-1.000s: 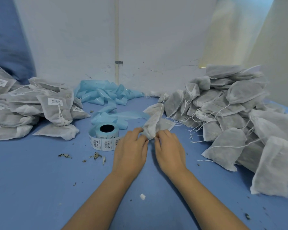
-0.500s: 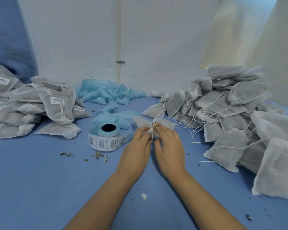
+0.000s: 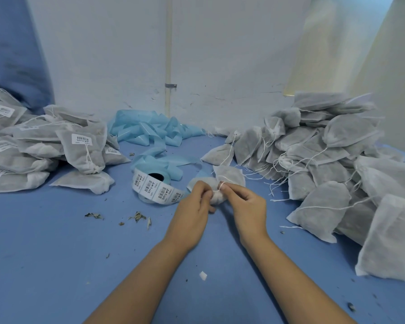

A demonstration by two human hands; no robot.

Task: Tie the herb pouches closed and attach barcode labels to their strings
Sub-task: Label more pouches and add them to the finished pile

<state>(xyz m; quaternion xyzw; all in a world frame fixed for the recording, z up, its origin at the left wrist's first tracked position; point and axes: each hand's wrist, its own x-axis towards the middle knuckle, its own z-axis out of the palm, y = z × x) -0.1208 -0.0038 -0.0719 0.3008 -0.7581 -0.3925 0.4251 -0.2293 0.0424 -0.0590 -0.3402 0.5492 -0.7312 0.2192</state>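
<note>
A grey-white herb pouch (image 3: 230, 176) lies on the blue table between my hands, its neck bunched up. My left hand (image 3: 192, 211) grips the bunched neck from the left. My right hand (image 3: 248, 206) pinches the white string (image 3: 221, 184) wound around that neck. A roll of barcode labels (image 3: 153, 187) stands just left of my left hand, its strip curling toward the pouch. The pouch's lower end is hidden behind my fingers.
A heap of pouches with loose strings (image 3: 332, 164) fills the right side. Labelled pouches (image 3: 45, 146) are piled at the left. Crumpled blue label backing (image 3: 150, 132) lies by the back wall. Herb crumbs (image 3: 138, 217) and a paper scrap (image 3: 203, 275) dot the table.
The pouch was laid flat and its neck gathered. My hands drew closer to me, and the right hand now pinches the string at the neck.
</note>
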